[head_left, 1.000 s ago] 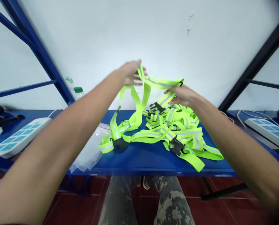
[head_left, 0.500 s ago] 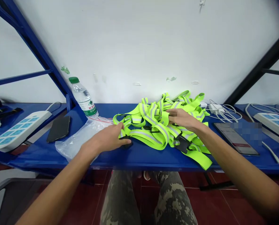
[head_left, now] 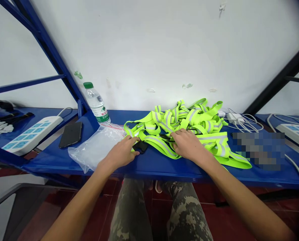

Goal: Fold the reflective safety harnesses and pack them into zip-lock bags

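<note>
Plastic bag, at the left hand's 9 o'clock. Left hand pinched a black plastic buckle on the blue desk. Right hand lay spread, pressing reflective hi-vis straps heaped at its 12 o'clock; a flat press suited loose webbing.

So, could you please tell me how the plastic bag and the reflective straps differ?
The plastic bag is clear, while the reflective straps are neon yellow-green with grey stripes. The bag is one crumpled piece; the straps are many bands in a tangled heap. The straps also carry a black buckle, which the bag lacks. Both lie on the blue shelf.
</note>
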Available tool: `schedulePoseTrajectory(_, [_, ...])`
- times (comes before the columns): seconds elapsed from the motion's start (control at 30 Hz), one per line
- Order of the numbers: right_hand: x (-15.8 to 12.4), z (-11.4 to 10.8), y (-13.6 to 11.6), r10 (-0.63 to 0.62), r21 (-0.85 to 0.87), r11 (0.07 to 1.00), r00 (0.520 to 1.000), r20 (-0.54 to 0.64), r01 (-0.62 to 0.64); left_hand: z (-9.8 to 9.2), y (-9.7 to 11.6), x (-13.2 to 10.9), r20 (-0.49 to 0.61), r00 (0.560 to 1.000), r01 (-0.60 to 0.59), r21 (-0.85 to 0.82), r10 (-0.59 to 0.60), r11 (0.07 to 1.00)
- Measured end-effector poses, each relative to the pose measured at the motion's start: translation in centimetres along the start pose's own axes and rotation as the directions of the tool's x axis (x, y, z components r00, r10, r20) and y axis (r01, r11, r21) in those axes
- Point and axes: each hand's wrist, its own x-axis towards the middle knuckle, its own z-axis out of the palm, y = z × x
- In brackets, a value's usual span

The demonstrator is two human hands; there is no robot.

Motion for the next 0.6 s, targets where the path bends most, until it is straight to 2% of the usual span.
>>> schedulePoseTrajectory(0.13, [0.2,0.5,0.2,-0.006,-0.073,0.997,1.0,0.01,0.007,0.2,-0.5,0.2,-0.017,0.999,0.035,-0.049,-0.036,0.998])
schedulePoseTrajectory(0.23, [-0.1,0.2,0.7,-0.006,-0.063,0.998,0.999,-0.049,0.003,0.1,-0.5,0.3,-0.03,0.999,0.018,-0.105,-0.021,0.994])
schedulePoseTrajectory(0.3, [-0.4,-0.1,1.1,0.01,-0.04,0.999,0.993,-0.117,-0.015,-0.2,-0.2,0.3,-0.093,0.996,-0.028,-0.166,0.013,0.986])
schedulePoseTrajectory(0.4, [-1.0,-0.5,1.4,0.043,-0.008,0.999,0.975,-0.218,-0.046,-0.8,0.4,0.0,-0.254,0.967,-0.083,-0.26,0.015,0.962])
schedulePoseTrajectory(0.5, [-1.7,-0.3,1.2,0.016,0.0,1.0,0.962,-0.273,-0.017,-0.8,0.8,-0.5,-0.323,0.944,-0.041,-0.333,-0.074,0.942])
schedulePoseTrajectory(0.6, [-2.5,0.3,0.5,-0.059,0.029,0.997,0.973,-0.222,0.067,0.3,0.8,-0.9,-0.279,0.952,0.067,-0.217,-0.128,0.974])
